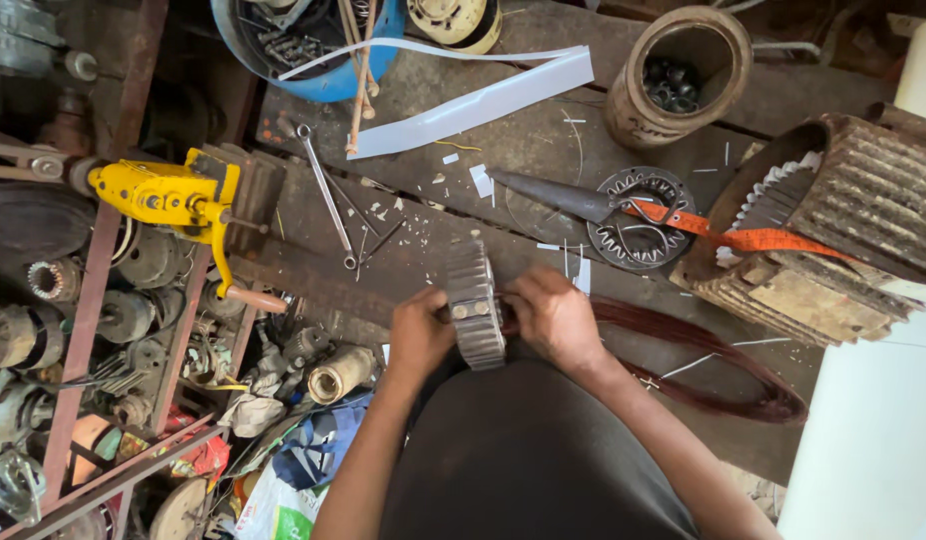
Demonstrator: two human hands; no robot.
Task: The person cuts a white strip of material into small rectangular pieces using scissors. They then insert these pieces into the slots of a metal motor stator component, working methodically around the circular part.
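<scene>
Both hands, left hand [418,335] and right hand [555,318], grip motor core [475,305] | step: steadying core beside copper coil [723,385] | next: needs firm hold

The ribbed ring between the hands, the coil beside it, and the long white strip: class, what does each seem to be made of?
Ribbed ring: probably stacked steel, dull grey, with fine parallel ridges and rivet-like studs. Both the left hand and right hand grip it.
Coil: likely enamelled copper wire, glossy reddish-brown strands.
White strip: thin paper or plastic sheet, matte, bending freely.
</scene>
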